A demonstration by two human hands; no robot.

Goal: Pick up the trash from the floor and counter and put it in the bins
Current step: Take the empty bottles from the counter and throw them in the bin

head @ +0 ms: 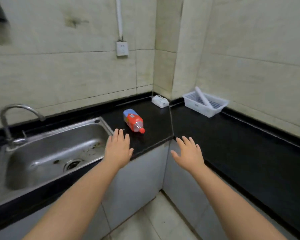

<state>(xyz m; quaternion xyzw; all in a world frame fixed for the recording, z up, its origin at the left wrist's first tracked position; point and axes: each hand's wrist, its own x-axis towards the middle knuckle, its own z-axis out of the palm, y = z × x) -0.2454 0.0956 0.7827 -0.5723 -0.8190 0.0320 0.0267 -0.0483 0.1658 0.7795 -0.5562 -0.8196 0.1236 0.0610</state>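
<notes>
A plastic bottle (133, 120) with a red label and red cap lies on its side on the black counter (232, 141), cap pointing toward me. My left hand (118, 149) hovers flat and open just in front of the bottle, near the counter's front edge, not touching it. My right hand (189, 154) is open too, fingers spread, over the inner corner of the counter, to the right of the bottle. A small white box (160, 100) sits in the far corner by the wall. No bin is in view.
A steel sink (55, 153) with a curved tap (12, 122) lies left of the bottle. A white plastic basket (204, 103) holding a white tube stands at the back right. Grey cabinet fronts (139, 179) and a tiled floor (154, 222) are below.
</notes>
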